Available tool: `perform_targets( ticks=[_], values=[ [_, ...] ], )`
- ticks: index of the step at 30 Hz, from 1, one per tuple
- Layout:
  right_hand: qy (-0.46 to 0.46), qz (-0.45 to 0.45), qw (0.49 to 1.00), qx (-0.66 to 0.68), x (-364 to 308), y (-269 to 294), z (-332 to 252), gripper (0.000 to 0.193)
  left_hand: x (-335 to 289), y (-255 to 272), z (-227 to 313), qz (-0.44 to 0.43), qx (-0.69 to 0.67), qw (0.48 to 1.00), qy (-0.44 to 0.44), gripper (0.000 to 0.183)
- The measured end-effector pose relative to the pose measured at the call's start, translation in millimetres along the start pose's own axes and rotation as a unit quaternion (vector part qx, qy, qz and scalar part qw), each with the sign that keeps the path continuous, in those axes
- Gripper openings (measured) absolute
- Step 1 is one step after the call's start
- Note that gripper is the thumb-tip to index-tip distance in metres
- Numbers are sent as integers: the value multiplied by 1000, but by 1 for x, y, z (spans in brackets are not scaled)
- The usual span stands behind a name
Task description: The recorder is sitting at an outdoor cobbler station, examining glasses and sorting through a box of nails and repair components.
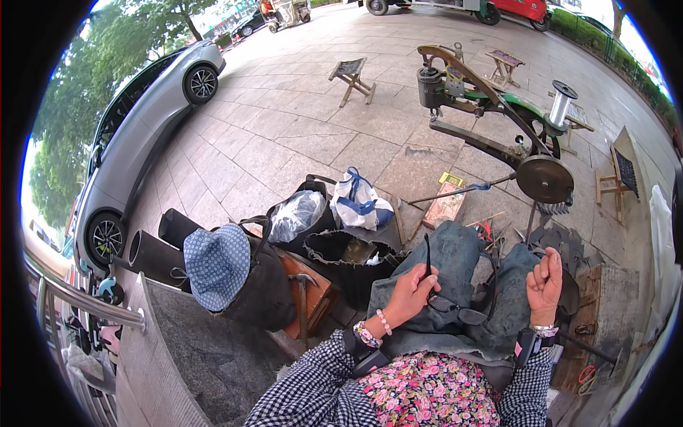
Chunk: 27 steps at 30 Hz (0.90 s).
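My left hand [409, 295] is closed on one arm of a pair of dark-framed eyeglasses [473, 316]. The glasses are unfolded, and their lenses hang over my lap with the other arm pointing up. Beneath them a worn blue-grey apron [448, 249] covers my knees. My right hand [544, 285] is raised at the right of the apron, apart from the glasses. Its fingers are curled in, and nothing shows between them.
Ahead on the right stands a hand-cranked sewing machine [430, 89] with a thread spool [560, 110]. Left of me are a blue bucket hat [217, 267], a hammer [304, 306] and dark bags. A wooden box [605, 299] is at my right; a silver car [153, 107] is parked far left.
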State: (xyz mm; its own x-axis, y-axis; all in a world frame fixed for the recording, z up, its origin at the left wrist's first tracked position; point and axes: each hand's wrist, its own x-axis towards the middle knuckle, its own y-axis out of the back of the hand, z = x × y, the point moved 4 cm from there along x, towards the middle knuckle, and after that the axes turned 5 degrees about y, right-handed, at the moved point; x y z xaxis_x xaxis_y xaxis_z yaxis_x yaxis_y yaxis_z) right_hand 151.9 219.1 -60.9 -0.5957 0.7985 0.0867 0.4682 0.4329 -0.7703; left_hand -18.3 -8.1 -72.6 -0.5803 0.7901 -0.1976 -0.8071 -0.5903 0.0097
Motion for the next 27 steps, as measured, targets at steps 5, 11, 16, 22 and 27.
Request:
perform_targets(
  ticks=[5,11,16,22,27],
  values=[
    [-3,0,1000,-1,1,1,1,19,1,0,-3,0,-19,1000,2,14],
    [-2,5,1000,-4,0,0,0,19,0,0,1,-2,6,1000,-13,15],
    [-3,-1,1000,-1,1,0,1,19,0,0,-1,-2,3,1000,-10,15],
    [-6,0,1000,-17,0,-2,1,19,0,0,0,-6,4,1000,-6,14],
    [-33,-59,987,-147,-14,-21,3,21,0,0,3,-13,8,1000,-19,13]
  ],
)
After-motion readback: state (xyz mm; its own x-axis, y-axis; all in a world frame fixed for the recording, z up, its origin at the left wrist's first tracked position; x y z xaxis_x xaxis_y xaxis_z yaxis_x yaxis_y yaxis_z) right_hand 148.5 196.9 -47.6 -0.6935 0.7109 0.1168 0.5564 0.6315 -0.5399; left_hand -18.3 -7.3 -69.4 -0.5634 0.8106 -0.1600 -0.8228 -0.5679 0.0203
